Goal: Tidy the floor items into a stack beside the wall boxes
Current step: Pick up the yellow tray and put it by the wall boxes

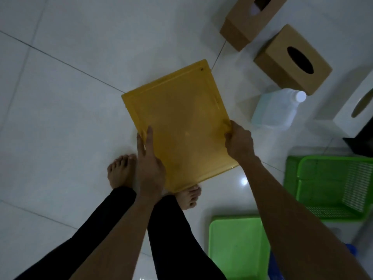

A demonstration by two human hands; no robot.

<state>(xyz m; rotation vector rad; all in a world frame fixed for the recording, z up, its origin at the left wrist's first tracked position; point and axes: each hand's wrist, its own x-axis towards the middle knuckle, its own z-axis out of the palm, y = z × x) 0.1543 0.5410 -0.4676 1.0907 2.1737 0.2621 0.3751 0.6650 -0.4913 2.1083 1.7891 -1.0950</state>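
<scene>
A flat yellow plastic tray (179, 122) is held above the white tiled floor, in front of my bare feet. My left hand (149, 164) grips its near left edge, thumb on top. My right hand (238, 142) clasps its right edge. Two brown cardboard tissue boxes (248, 19) (290, 61) lie on the floor at the upper right. A green slotted basket (331, 186) sits at the right, and a flat green tray (236, 247) lies near my right foot.
A translucent plastic bottle with a white cap (276, 108) lies on the floor beside the brown boxes. A white tissue box (357, 106) and a black object (361, 142) sit at the right edge. Something blue (352, 249) peeks out at the lower right.
</scene>
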